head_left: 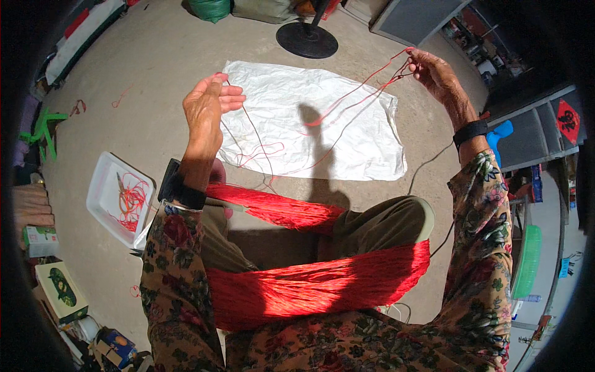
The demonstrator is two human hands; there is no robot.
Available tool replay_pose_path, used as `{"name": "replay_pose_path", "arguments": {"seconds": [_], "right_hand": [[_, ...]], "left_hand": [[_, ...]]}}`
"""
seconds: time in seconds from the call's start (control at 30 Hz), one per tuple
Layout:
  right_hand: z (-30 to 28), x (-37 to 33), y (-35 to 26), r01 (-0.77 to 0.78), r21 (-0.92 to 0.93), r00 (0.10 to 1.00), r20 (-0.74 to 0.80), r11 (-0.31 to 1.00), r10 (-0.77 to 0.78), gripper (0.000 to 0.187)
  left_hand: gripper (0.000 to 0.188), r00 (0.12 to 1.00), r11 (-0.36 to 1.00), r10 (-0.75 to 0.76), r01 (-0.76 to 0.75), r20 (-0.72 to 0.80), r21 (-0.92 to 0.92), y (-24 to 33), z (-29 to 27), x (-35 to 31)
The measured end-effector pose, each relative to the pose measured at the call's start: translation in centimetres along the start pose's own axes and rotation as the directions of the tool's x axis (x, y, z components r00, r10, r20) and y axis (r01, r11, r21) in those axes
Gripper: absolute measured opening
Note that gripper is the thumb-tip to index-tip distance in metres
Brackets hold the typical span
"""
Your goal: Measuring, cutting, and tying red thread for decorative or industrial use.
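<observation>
I see my left hand (207, 102) raised, fingers pinched on thin red strings (347, 99) that stretch across to my right hand (434, 71), also gripping them. They hang above the white sack (372, 149) on the floor; a thick red thread bundle (310, 282) lies across my lap.

Bright daylight — hard shadows | sharp centre | fisheye bending, dark vignette at rim

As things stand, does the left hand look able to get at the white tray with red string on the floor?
Probably yes. The white tray sits on the floor just left of the person's knee, with nothing between it and the left hand, though that hand is raised and holding thin red strands.
</observation>
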State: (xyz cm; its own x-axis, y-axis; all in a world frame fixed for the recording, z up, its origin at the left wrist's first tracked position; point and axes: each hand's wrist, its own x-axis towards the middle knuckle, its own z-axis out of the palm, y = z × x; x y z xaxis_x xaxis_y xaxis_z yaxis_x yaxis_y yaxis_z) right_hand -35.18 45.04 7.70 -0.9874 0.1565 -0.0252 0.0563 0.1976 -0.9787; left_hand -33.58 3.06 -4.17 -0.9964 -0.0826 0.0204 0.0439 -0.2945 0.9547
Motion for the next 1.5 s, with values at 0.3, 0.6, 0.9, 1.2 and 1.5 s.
{"name": "replay_pose_path", "arguments": {"seconds": [0.3, 0.6, 0.9, 1.2, 1.5], "right_hand": [[-1.2, 1.5, 3.2, -0.002, -0.069, 0.999, 0.038, 0.998, 0.005, 0.028], [0.4, 2.3, 4.3, 0.012, -0.104, 0.998, 0.068, 0.995, -0.005, 0.025], [4.3, 6.5, 14.4, 0.28, -0.648, 0.935, 0.353, 0.708, -0.047, 0.024], [19.3, -1.6, 29.8, 0.552, -0.375, 0.533, 0.846, 0.745, 0.031, 0.033], [18.5, -2.4, 63.9, -0.547, 0.616, 0.719, 0.693, 0.567, -0.058, 0.035]], "left_hand": [[0.033, 0.995, 0.961, 0.044, -0.065, 0.085, 0.267, 1.3, 0.1, 1.6], [0.023, 0.984, 0.848, -0.158, 0.094, 0.08, 0.522, 0.7, -0.7, 5.5], [0.023, 0.985, 0.818, -0.156, 0.085, 0.078, 0.569, 0.5, 1.5, 9.1], [0.027, 0.987, 0.843, -0.068, -0.021, 0.146, 0.538, 2.4, 1.1, 9.2], [0.032, 0.902, 0.925, 0.092, -0.234, 0.422, 0.3, 9.0, 7.8, 10.9]]}}
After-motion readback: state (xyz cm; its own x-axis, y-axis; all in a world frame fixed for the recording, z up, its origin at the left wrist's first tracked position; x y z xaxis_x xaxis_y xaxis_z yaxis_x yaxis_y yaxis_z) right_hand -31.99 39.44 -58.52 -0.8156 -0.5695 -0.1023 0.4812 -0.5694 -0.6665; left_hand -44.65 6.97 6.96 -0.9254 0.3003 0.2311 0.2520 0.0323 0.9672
